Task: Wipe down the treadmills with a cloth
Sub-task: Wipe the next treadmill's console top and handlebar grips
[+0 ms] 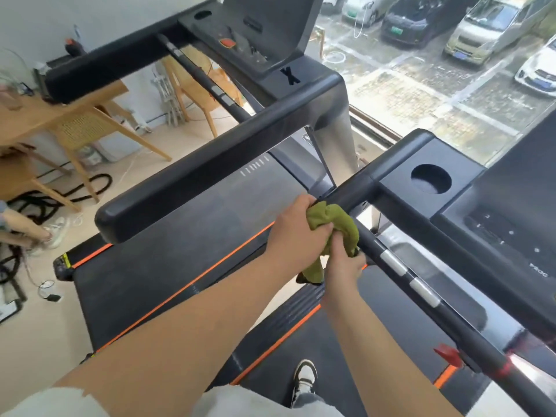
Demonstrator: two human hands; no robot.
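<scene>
The person is standing on the nearer treadmill [376,320], leaning over its front crossbar [427,293]. Both hands are gathering a green cloth [334,224] right where the bar is meeting the left side rail [388,164] of the console. The left hand [298,233] is closing over the top of the cloth, bunching it against the bar. The right hand [343,263] is gripping the lower part of the cloth from beneath, fingers curled tight, with a tail of fabric hanging down below it. Neither hand is loose; both are holding the cloth.

To me this is looking like the crossbar step: the cloth is sitting at the bar's left end, and the silver sensor plates [394,263] further along the bar are lying just beside it. Whether the rest of this machine is done I cannot say.

The next move is calling for the cloth to be wrapped around the bar and drawn along it towards the red safety clip [448,355] at the far right, keeping pressure all round the tube. After that, the console deck with its cup holder [430,179] is waiting close by. The second treadmill [186,224] is standing alongside to the left, its long handrail [210,164] near enough to reach across.
</scene>
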